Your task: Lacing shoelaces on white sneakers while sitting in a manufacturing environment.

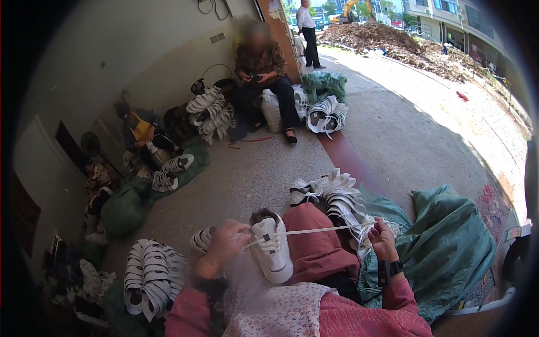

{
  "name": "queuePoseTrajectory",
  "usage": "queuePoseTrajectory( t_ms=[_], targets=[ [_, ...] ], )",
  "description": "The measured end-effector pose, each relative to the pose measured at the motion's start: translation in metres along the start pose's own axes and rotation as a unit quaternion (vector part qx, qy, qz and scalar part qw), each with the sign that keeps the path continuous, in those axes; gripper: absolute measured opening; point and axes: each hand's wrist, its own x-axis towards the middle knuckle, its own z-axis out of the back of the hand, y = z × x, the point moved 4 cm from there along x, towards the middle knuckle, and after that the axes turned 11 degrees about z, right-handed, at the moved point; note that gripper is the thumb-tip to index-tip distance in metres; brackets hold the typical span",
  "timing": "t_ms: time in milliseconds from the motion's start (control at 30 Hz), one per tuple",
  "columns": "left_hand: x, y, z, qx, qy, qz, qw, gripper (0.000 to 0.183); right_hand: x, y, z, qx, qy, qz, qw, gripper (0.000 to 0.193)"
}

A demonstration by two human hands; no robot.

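Observation:
A white sneaker (pixel 273 258) rests on my lap, its toe toward me and its dark-lined opening away. A flat white shoelace (pixel 323 229) stretches taut across it, from the left side of the shoe out to the right. My right hand (pixel 383 240) is closed on the lace's far right part, well away from the shoe. Beside the shoe's left edge, my left hand (pixel 229 240) is closed with curled fingers around the lace's other part; it is slightly blurred, and its fingertips are partly hidden.
Stacked white shoe uppers (pixel 151 275) lie at my left, and more uppers (pixel 342 196) beyond my knee. A green sack (pixel 449 241) slumps at my right. A seated person (pixel 261 73) works ahead, other people sit at far left, and an excavator (pixel 351 12) stands outside.

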Motion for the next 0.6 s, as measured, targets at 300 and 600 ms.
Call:
queuePoseTrajectory(
  t_ms=[300,600],
  targets=[
    [0.046,-0.015,-0.067,-0.125,0.119,-0.011,0.985,0.015,0.029,-0.017,0.034,0.180,-0.071,-0.017,0.981,0.022],
    [0.045,0.026,-0.100,-0.172,0.177,0.125,0.961,0.017,0.006,-0.004,-0.066,-0.185,0.090,-0.010,0.979,0.018]
  ],
)
